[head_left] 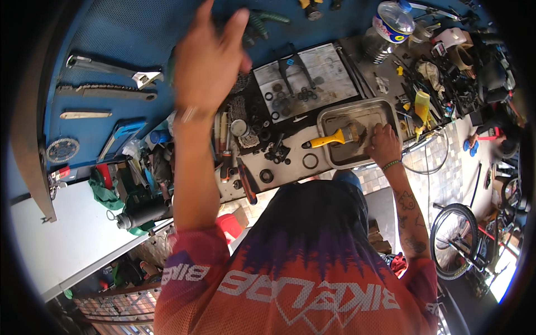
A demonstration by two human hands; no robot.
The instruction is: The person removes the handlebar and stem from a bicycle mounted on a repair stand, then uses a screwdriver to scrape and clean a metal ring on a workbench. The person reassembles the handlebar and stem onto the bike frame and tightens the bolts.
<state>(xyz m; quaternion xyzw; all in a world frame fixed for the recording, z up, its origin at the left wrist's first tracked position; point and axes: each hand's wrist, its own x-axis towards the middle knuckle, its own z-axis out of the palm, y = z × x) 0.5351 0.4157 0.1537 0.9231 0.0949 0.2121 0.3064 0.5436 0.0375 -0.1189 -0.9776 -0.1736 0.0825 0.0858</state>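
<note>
My left hand (209, 70) is raised high in front of the blue pegboard, its fingers apart and slightly blurred. Beside its fingertips hangs a green-handled tool (265, 21), partly hidden by the hand. Low on the right, my right hand (385, 144) curls its fingers over the near right corner of a shallow metal tray (329, 158). Whether anything small is under those fingers is hidden. In the tray lies a yellow-handled paintbrush (329, 138), bristles toward my right hand. Dark residue coats the tray's bottom.
An adjustable wrench (114, 68) and a blue hacksaw (121, 135) hang on the pegboard. A bike fork (293, 70) lies on a stained white sheet (332, 70). Beyond stands a clear plastic jug (385, 33). Tools and small parts crowd the bench; a bicycle wheel (453, 241) stands at right.
</note>
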